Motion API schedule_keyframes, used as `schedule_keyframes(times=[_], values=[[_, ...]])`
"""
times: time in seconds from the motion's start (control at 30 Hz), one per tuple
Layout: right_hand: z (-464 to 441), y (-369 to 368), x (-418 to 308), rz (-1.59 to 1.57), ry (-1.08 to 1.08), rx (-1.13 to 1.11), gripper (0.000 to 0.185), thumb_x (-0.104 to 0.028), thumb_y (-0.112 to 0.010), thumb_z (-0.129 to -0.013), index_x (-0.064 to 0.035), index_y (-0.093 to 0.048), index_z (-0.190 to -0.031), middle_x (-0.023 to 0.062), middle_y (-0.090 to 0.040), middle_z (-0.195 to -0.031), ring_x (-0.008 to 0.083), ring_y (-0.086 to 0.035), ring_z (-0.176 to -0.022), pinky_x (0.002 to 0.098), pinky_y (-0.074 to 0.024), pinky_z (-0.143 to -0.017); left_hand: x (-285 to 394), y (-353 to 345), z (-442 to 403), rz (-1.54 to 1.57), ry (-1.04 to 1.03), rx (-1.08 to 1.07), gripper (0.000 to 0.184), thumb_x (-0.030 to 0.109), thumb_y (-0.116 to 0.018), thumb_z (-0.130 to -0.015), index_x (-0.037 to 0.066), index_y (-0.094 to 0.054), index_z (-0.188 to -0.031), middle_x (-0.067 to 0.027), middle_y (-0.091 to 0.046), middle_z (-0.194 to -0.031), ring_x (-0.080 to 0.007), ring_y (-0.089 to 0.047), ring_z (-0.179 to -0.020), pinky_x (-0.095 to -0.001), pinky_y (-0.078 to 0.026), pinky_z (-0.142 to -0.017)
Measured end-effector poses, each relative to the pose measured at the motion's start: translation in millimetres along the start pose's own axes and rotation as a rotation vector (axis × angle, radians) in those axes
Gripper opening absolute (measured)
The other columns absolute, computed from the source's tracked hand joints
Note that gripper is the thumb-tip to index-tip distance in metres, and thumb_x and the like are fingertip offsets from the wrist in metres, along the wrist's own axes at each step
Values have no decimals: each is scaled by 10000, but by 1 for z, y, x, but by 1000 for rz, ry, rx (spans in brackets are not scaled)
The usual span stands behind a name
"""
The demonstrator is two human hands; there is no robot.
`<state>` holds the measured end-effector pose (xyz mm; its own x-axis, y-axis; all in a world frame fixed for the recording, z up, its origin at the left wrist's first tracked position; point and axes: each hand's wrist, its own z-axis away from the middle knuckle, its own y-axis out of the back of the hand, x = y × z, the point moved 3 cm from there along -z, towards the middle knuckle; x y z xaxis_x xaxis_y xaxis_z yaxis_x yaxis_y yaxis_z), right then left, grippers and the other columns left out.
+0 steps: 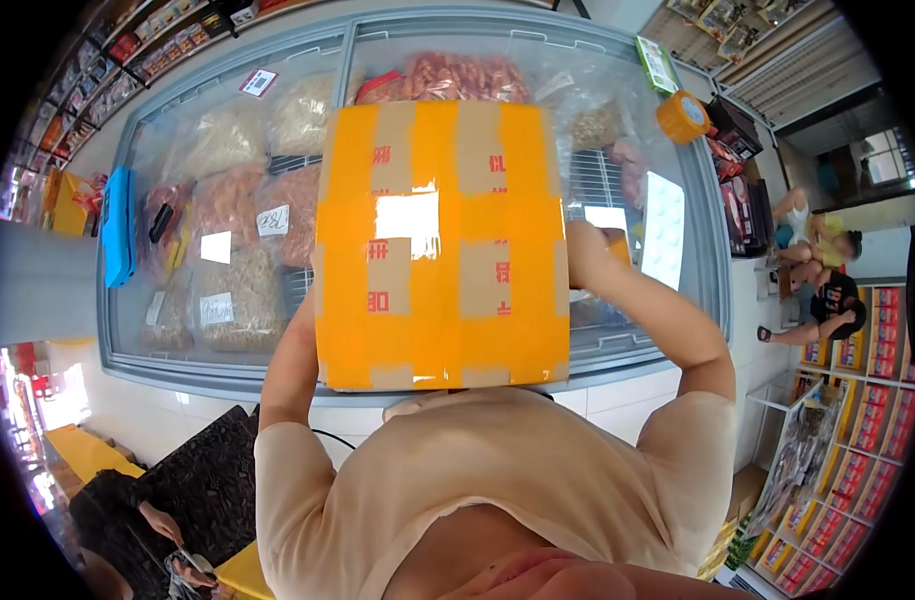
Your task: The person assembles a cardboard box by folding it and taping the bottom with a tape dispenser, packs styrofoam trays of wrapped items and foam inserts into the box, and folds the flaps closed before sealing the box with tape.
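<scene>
A cardboard box [437,300] banded with wide orange-yellow packing tape and printed with red characters is in front of my chest, over a glass-topped chest freezer [537,25]. My right hand [589,256] is against the box's right side, with its fingers partly hidden. Just beyond that hand shows a small orange-brown thing [618,243] I cannot make out. My left forearm [295,355] runs up along the left side of the box, which hides the hand. A roll of orange tape [683,117] sits on the freezer's far right corner.
Bagged frozen food [242,290] shows through the freezer glass. A blue case [119,226] stands at its left edge. Two people [822,270] sit at the right, near stocked shelves [867,430]. Another person's hand [162,522] is at lower left, holding something thin.
</scene>
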<state>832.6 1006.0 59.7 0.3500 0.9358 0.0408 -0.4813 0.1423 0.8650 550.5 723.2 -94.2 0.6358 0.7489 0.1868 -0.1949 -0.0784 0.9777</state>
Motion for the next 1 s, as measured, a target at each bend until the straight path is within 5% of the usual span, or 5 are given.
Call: schedule_keyframes(times=[0.17,0.3,0.53,0.77,1.0], values=[[31,-11,49,-262,-279,54,522,-517,-529,-722,-6,-635,-698,185,-614,-702,317,-610,-685,381,-479,-615,-29,38,1,-67,124,74,336,326,-512,-797,31,-598,-935,-193,-616,-795,-322,-606,-702,-409,-478,-619],[131,62,73,-544,-368,344,484,-453,-630,-678,24,-648,-764,157,-602,-621,227,-605,-567,290,-462,-552,-1,177,25,700,17,362,308,215,-516,-838,-4,-541,-1054,-111,-625,-856,-196,-607,-746,-298,-468,-648],[197,101,16,-858,376,811,390,-274,-707,-642,41,-609,-851,107,-609,-672,145,-590,-592,246,-447,-532,199,258,100,1345,-599,-580,330,174,-501,-874,12,-477,-1161,-60,-564,-1055,-122,-515,-978,-264,-398,-858],[194,104,-29,-602,578,775,400,-240,-766,-558,23,-620,-822,124,-583,-620,250,-558,-500,276,-443,-487,206,241,134,1496,-332,-1068,311,182,-523,-867,5,-519,-1123,-50,-573,-1041,-111,-531,-952,-271,-425,-845],[121,142,-6,-972,309,308,320,-240,-648,-760,11,-624,-956,59,-632,-708,73,-564,-621,214,-443,-568,187,253,61,1494,-280,-782,249,227,-556,-842,11,-571,-965,-65,-579,-942,-122,-558,-817,-279,-496,-698]])
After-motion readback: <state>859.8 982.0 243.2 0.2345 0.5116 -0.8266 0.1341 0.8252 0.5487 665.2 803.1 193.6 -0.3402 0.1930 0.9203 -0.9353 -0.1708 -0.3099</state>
